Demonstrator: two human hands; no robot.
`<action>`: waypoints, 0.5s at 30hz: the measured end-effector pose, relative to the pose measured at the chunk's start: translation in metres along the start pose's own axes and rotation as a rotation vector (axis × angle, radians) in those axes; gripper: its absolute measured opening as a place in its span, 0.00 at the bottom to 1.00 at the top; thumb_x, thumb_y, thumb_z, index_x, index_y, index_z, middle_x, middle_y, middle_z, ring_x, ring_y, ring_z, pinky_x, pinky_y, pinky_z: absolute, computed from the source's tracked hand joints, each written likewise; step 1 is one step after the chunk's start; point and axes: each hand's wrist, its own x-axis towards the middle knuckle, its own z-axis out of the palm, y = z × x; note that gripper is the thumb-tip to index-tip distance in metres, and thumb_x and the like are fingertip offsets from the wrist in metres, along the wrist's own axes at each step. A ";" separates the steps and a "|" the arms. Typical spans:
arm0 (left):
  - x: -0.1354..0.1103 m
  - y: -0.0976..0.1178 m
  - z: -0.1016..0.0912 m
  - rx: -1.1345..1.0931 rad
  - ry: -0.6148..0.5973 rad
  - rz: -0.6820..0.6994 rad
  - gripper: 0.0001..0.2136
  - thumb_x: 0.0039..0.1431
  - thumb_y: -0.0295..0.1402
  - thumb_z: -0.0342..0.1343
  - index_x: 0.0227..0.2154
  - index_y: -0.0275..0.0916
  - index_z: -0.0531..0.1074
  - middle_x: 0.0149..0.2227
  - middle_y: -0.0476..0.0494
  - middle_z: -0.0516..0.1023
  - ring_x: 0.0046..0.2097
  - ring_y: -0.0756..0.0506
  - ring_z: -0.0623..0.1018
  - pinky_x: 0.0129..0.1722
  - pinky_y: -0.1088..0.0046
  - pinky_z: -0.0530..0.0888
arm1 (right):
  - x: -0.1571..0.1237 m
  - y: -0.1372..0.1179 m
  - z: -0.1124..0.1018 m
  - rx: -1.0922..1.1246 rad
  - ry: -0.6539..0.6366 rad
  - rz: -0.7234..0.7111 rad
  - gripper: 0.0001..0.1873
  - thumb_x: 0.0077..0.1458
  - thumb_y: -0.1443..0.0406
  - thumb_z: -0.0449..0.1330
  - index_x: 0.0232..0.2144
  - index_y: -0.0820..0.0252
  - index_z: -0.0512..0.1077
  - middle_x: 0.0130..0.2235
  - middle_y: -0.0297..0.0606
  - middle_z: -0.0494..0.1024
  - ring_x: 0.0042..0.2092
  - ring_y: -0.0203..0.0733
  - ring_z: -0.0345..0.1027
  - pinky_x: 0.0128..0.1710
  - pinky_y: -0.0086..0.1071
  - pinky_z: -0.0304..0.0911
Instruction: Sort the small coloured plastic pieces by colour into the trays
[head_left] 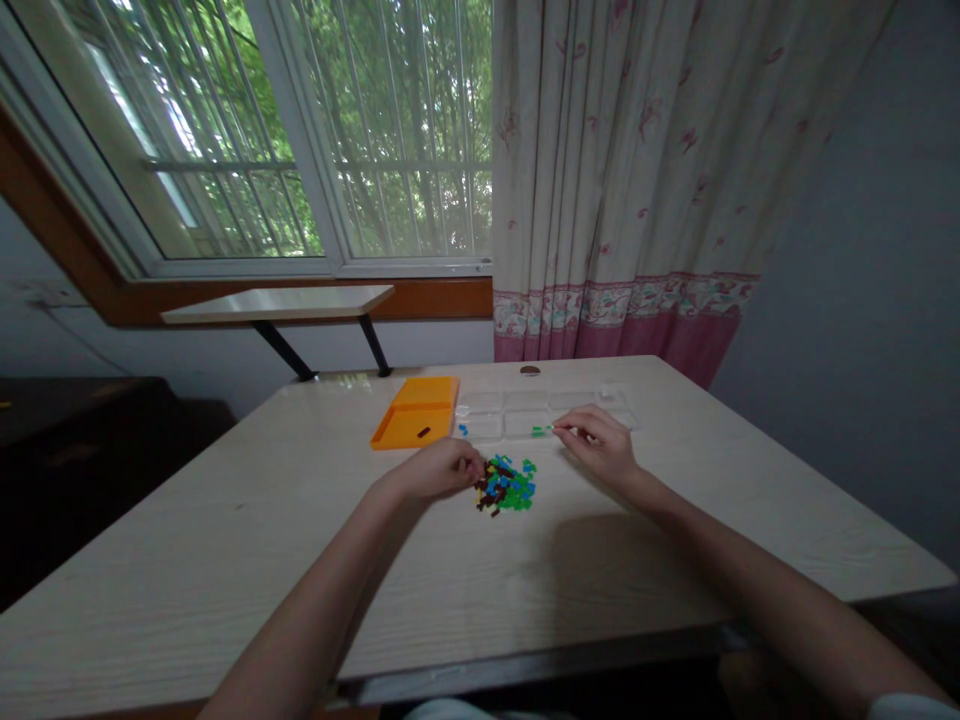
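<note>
A heap of small building bricks [511, 490] in green, blue, brown and yellow lies on the table. At the heap's left edge is my left hand [442, 466], its fingers curled together by the brown pieces; what they grip, if anything, is hidden. My right hand [598, 440] pinches a small green brick [550, 429] over the front of a clear plastic compartment tray [504, 440]. A few green bricks [537, 432] sit in the compartment beside those fingertips. Some blue bricks [463, 430] lie in the tray's front left compartment.
Left of the clear tray is an orange tray [382, 428] with one brown brick [424, 432] in it. A dark oval [530, 370] shows at the table's back edge. A raised shelf [292, 303] on black legs stands at the back left, below the window.
</note>
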 end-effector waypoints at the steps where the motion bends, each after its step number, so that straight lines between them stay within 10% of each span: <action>1: 0.000 0.000 0.000 0.008 -0.006 0.008 0.11 0.47 0.27 0.47 0.27 0.34 0.75 0.28 0.46 0.76 0.28 0.52 0.70 0.26 0.81 0.62 | 0.000 0.000 0.001 0.000 -0.004 -0.007 0.03 0.52 0.68 0.57 0.29 0.59 0.71 0.28 0.37 0.73 0.28 0.33 0.64 0.24 0.26 0.60; 15: -0.003 0.002 -0.006 0.070 0.034 -0.092 0.10 0.47 0.28 0.48 0.27 0.34 0.75 0.27 0.47 0.76 0.28 0.51 0.70 0.27 0.80 0.62 | -0.001 0.001 0.000 -0.016 -0.007 -0.023 0.03 0.52 0.68 0.57 0.30 0.59 0.71 0.29 0.37 0.73 0.30 0.34 0.65 0.26 0.26 0.61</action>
